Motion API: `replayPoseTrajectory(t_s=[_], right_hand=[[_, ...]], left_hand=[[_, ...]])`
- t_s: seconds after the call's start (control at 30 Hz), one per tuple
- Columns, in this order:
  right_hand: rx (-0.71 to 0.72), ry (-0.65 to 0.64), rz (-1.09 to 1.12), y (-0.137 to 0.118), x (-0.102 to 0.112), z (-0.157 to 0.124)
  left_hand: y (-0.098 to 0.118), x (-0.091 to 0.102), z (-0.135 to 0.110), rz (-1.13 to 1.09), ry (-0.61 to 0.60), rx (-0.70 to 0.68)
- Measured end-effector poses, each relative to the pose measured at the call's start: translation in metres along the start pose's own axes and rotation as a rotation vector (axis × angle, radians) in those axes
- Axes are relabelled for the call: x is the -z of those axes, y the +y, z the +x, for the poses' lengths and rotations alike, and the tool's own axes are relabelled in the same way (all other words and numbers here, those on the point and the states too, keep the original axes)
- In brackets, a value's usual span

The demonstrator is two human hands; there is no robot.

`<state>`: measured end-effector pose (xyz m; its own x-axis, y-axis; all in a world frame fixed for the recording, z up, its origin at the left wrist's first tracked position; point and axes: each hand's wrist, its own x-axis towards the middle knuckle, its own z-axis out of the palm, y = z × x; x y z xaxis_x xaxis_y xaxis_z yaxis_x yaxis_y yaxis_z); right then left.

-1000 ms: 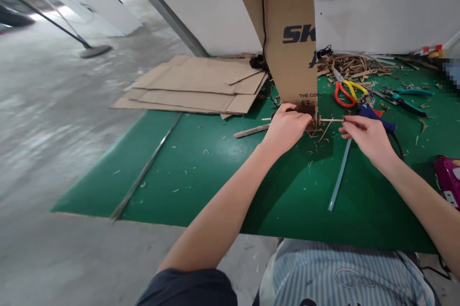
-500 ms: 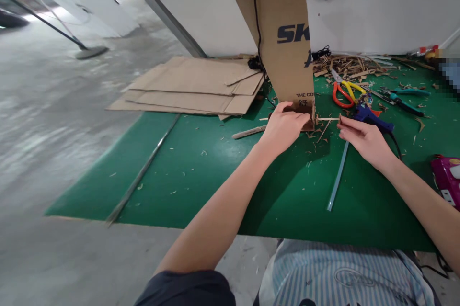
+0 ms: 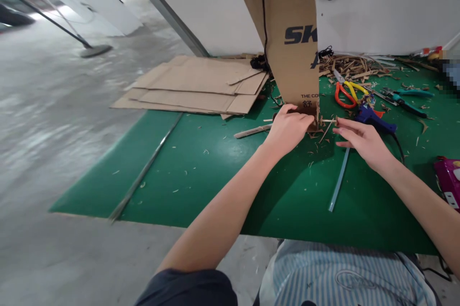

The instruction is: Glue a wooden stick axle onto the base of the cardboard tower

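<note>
A tall cardboard structure (image 3: 300,66) with printed lettering stands upright on the green table. My left hand (image 3: 289,129) is closed around its lower part, and the palm side and some fingertips are hidden. A thin wooden stick (image 3: 327,120) sticks out of the right side of the cardboard base. At the stick's outer end, my right hand (image 3: 364,142) has its fingertips on it, with a small brown piece there. Another short light end shows left of my left hand. Beside that lies a cardboard strip (image 3: 253,131).
Flat cardboard sheets (image 3: 194,81) are stacked at the back left. Orange-and-yellow-handled scissors (image 3: 347,93), teal-handled pliers (image 3: 406,102), a blue glue gun (image 3: 375,119) and its clear glue stick (image 3: 339,181) lie to the right. A magenta power strip (image 3: 447,179) sits at the right edge.
My right hand has come slightly closer to the cardboard base, and less of the stick shows between them. My left hand stays on the base. The whole view has shifted a little.
</note>
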<state>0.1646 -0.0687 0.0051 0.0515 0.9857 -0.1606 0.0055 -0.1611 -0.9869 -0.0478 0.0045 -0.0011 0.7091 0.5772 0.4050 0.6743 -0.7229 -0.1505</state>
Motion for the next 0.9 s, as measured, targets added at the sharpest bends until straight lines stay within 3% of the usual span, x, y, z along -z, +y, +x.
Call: replayPoseTrajectory(t_s=[0.37,0.9], right_hand=[[0.104,-0.138,-0.194,0.014,-0.001,0.0],[0.122,-0.115,-0.355,0.018,-0.003,0.002]], left_hand=[[0.005,0.005,0.001,-0.065,-0.02,-0.015],[0.011,0.001,0.001,0.043,0.052,-0.043]])
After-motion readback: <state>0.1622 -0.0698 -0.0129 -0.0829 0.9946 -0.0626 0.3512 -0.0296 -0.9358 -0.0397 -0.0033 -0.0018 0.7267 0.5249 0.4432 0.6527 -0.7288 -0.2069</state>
